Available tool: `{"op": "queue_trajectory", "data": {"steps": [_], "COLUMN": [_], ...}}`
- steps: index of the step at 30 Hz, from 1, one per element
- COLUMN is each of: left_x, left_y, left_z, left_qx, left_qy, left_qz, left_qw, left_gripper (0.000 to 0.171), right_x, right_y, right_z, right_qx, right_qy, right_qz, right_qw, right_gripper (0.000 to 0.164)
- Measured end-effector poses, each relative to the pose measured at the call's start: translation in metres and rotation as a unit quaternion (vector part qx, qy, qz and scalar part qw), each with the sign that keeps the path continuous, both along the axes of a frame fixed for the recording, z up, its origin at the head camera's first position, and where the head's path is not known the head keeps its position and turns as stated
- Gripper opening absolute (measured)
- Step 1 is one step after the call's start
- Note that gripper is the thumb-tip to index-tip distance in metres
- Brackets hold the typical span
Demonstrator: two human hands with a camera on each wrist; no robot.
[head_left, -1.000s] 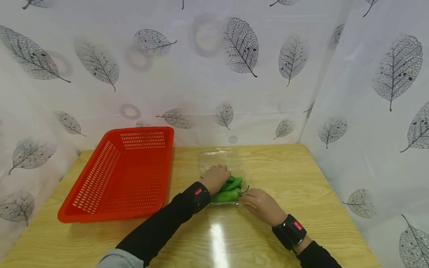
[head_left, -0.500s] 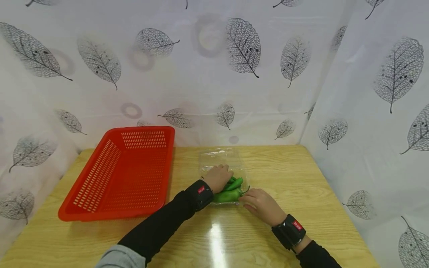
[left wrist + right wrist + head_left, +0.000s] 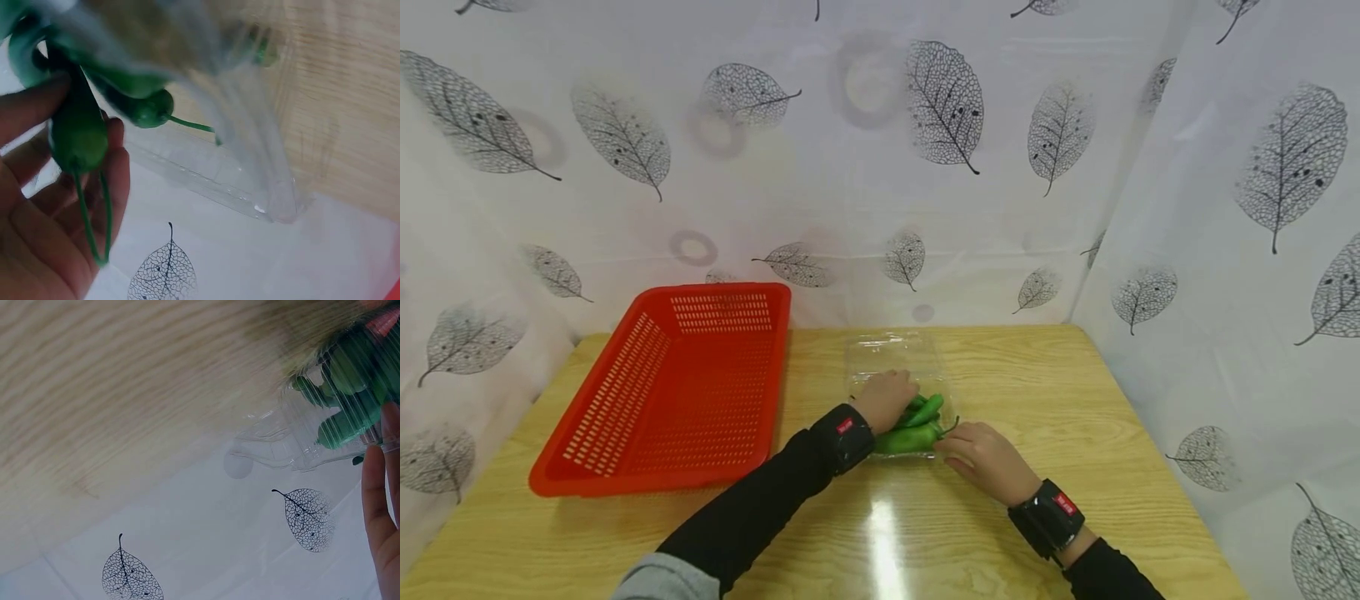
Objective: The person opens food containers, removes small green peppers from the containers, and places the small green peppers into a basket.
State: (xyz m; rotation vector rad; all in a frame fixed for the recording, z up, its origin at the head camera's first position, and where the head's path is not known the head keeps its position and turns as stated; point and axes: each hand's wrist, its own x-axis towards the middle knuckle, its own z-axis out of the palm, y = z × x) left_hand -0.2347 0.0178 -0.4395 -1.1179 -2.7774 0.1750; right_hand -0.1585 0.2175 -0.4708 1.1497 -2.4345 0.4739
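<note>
A clear plastic box (image 3: 953,402) with its lid (image 3: 891,354) folded back lies on the table, holding several green peppers (image 3: 917,437). My left hand (image 3: 886,400) reaches into it from the left. In the left wrist view that hand grips a green pepper (image 3: 78,134) between thumb and fingers, its bent stem hanging down. Another pepper (image 3: 150,109) lies close beside it in the box. My right hand (image 3: 988,458) is at the box's near right corner, next to a pepper stem. In the right wrist view its extended fingers (image 3: 375,487) touch the box's side.
A red plastic basket (image 3: 767,400) with slotted walls stands on the left of the wooden table (image 3: 1037,383). A white curtain (image 3: 880,200) with a leaf print hangs behind the table and at both sides.
My left hand shifts very slightly over the peppers while staying in the box. The right hand and the basket keep their places.
</note>
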Motion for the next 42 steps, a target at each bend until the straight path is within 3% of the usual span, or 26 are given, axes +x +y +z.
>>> {"op": "queue_trajectory", "data": {"steps": [8, 17, 24, 28, 34, 38, 42], "left_x": [0.001, -0.001, 0.001, -0.002, -0.009, -0.013, -0.022], "left_y": [-0.007, -0.017, -0.033, -0.053, -0.098, -0.132, -0.165], "left_z": [0.020, 0.030, 0.049, 0.063, 0.089, 0.100, 0.103], "left_qx": [0.042, 0.083, 0.114, 0.130, 0.124, 0.139, 0.168], "left_qy": [-0.028, -0.036, -0.049, -0.054, -0.074, -0.108, -0.131], "left_qz": [0.033, 0.033, 0.029, 0.039, 0.093, 0.128, 0.157], "left_qw": [0.9982, 0.9954, 0.9919, 0.9893, 0.9852, 0.9760, 0.9645], "left_gripper": [0.015, 0.017, 0.012, 0.005, 0.014, 0.018, 0.021], "right_x": [0.000, 0.000, 0.000, 0.000, -0.001, -0.001, 0.000], "right_y": [-0.002, -0.002, -0.003, -0.003, -0.002, -0.002, -0.002], "right_z": [0.002, 0.000, -0.001, -0.001, -0.001, 0.000, 0.001], "right_qx": [0.008, 0.010, 0.013, 0.011, 0.014, 0.015, 0.013], "right_qy": [-0.011, -0.007, -0.011, -0.011, -0.011, -0.012, -0.012], "right_qz": [-0.009, -0.009, -0.011, -0.008, -0.015, -0.014, -0.009], "right_qw": [1.000, 1.000, 1.000, 1.000, 1.000, 1.000, 1.000], "right_gripper": [0.030, 0.030, 0.030, 0.029, 0.030, 0.029, 0.028]}}
